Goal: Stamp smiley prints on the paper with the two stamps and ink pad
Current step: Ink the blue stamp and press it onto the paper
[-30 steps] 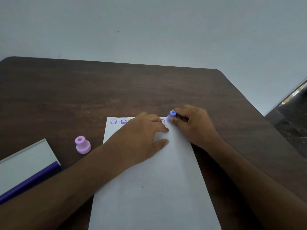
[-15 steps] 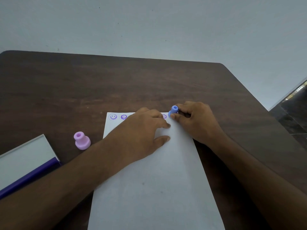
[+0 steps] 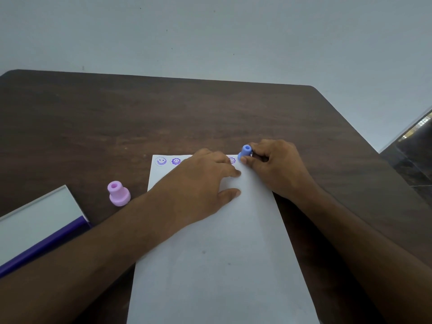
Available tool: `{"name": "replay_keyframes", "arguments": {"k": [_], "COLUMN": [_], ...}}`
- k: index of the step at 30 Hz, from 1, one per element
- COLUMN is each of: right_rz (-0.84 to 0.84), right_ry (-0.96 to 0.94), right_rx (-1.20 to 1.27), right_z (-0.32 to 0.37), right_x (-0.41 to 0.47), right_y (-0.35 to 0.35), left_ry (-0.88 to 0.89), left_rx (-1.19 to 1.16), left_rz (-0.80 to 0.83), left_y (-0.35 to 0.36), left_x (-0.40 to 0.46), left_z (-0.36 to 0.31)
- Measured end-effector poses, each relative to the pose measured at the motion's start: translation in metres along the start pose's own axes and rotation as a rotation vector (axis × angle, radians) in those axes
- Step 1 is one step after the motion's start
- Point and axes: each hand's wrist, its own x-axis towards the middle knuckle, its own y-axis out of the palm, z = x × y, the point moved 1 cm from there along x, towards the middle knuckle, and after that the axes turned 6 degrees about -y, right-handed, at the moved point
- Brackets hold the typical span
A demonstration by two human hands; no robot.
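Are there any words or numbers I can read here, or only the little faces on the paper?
No words, letters or numbers can be read anywhere.
Paper: only stamped signs along its far edge, no text.
Plain round smiley.
Smiley in a wavy flower outline.
Another flower smiley, partly hidden by the left hand.
Blue stamp in the right hand, pink stamp, case at left: no label visible.

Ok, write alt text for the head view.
A right hand presses a blue stamp at the top edge of white paper while the left hand holds the sheet flat. A pink stamp stands on the table.
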Motion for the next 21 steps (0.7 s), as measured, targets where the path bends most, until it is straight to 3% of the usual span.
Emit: {"name": "replay_keyframes", "arguments": {"k": [5,10,21], "right_rz": [0.040,-0.238,-0.228], "right_ry": [0.023,0.216,0.223], "right_rx": [-0.003,0.531,0.559], "right_z": [0.000,0.006,0.003], "right_x": [0.000,-0.006,-0.006], "right_y": [0.000,-0.022,-0.018], "left_ry": [-0.004,-0.006,-0.031], "left_rx": [0.003,-0.006,-0.003], "left_rz": [-0.003,0.004,0.030], "left_y": [-0.001,-0.001,-0.007], "left_x": [0.000,-0.002,-0.002], "left_z": [-0.001,-0.002,-0.009]}}
